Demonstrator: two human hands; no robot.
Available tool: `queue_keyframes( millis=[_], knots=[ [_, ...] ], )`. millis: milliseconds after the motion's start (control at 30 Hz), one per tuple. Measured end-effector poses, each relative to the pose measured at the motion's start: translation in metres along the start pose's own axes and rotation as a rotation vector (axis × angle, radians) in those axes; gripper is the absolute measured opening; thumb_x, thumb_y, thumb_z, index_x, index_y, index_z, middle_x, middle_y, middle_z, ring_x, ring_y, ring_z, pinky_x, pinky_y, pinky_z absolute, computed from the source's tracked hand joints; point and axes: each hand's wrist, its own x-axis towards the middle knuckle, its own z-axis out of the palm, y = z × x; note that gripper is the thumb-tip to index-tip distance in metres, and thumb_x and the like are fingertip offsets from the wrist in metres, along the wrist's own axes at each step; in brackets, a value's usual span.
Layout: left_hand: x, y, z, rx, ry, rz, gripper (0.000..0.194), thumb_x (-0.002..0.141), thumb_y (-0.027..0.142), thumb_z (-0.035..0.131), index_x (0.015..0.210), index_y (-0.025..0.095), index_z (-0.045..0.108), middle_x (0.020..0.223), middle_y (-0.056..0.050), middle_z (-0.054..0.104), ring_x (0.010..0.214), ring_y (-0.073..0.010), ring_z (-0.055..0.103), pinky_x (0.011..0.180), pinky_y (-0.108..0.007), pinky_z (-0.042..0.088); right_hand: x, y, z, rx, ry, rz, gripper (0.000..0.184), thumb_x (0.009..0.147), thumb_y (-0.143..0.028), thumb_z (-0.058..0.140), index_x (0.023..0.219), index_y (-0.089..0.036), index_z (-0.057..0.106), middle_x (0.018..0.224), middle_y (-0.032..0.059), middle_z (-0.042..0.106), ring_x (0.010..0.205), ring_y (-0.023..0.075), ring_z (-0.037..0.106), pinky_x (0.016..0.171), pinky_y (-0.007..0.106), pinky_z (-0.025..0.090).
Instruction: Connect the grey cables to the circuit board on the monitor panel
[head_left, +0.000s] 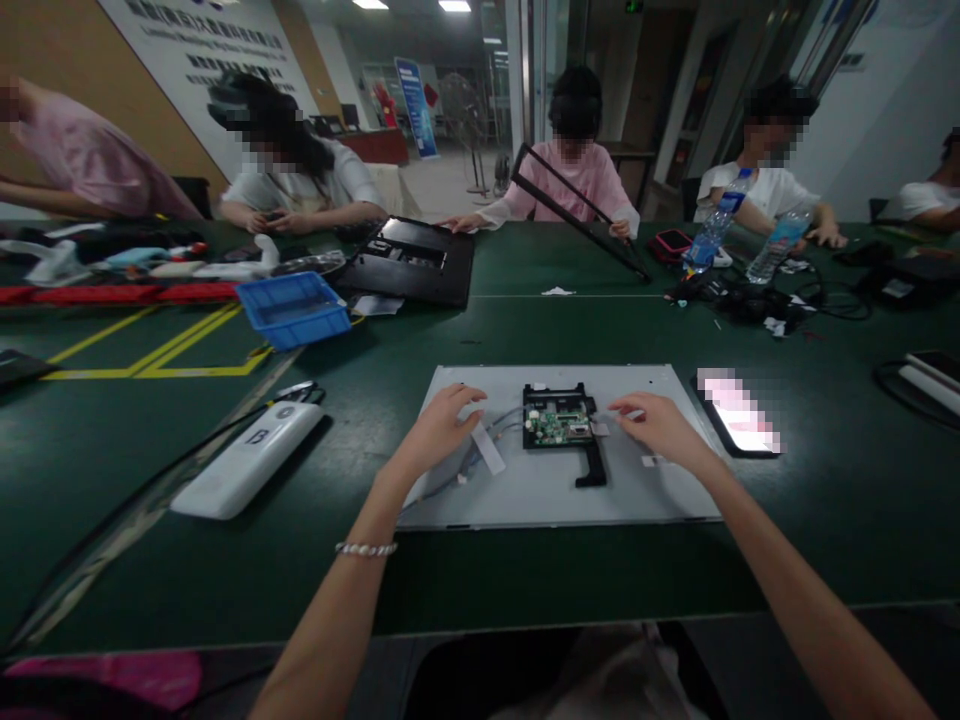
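Note:
A light grey flat panel [525,503] lies on the green table in front of me. On its middle rests a black plastic bracket [595,472] with a green circuit board [556,428] set in it. Grey cables [469,462] run from the board's left side across the panel, and a whitish strip [490,450] lies over them. My left hand [448,418] hovers at the panel's left part near the cables, fingers apart and holding nothing visible. To the right of the board, my right hand [660,425] is raised with its fingers loosely bent and apart, seemingly empty.
A phone [739,412] lies right of the panel, and a white power bank [251,460] with a cable lies left. Beyond are a blue basket [294,310], a black casing [409,262] and bottles [712,232]. Across the table, a person holds a black frame [581,225].

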Motion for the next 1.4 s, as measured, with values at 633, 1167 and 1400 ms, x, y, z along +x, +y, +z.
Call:
queue_keyframes(
  millis=[633, 1167, 1400],
  knots=[
    [0.067, 0.059, 0.043, 0.545, -0.103, 0.201, 0.018, 0.090, 0.018, 0.046, 0.095, 0.014, 0.062, 0.094, -0.012, 0.063, 0.092, -0.0248, 0.056, 0.077, -0.036, 0.038, -0.004, -0.010, 0.015, 0.043, -0.023, -0.082, 0.016, 0.074, -0.019, 0.064, 0.090, -0.020, 0.068, 0.097, 0.0046, 0.062, 0.089, 0.0178, 0.058, 0.080, 0.034, 0.045],
    [0.100, 0.060, 0.049, 0.601, -0.056, 0.131, 0.020, 0.083, 0.008, 0.047, 0.076, 0.010, 0.066, 0.085, -0.015, 0.065, 0.085, -0.0249, 0.058, 0.072, -0.037, 0.034, -0.004, 0.016, 0.008, -0.024, 0.154, 0.126, 0.016, 0.078, -0.025, 0.053, 0.085, -0.017, 0.066, 0.082, 0.0051, 0.066, 0.064, 0.0150, 0.060, 0.065, 0.029, 0.047],
    [0.078, 0.068, 0.032, 0.580, -0.021, 0.046, 0.025, 0.087, 0.018, 0.043, 0.082, 0.012, 0.067, 0.087, -0.014, 0.065, 0.088, -0.0254, 0.058, 0.075, -0.038, 0.037, -0.010, 0.013, 0.005, -0.102, 0.206, 0.107, 0.019, 0.080, -0.024, 0.052, 0.089, -0.017, 0.066, 0.092, 0.0067, 0.062, 0.064, 0.0138, 0.057, 0.071, 0.032, 0.046]
  ],
)
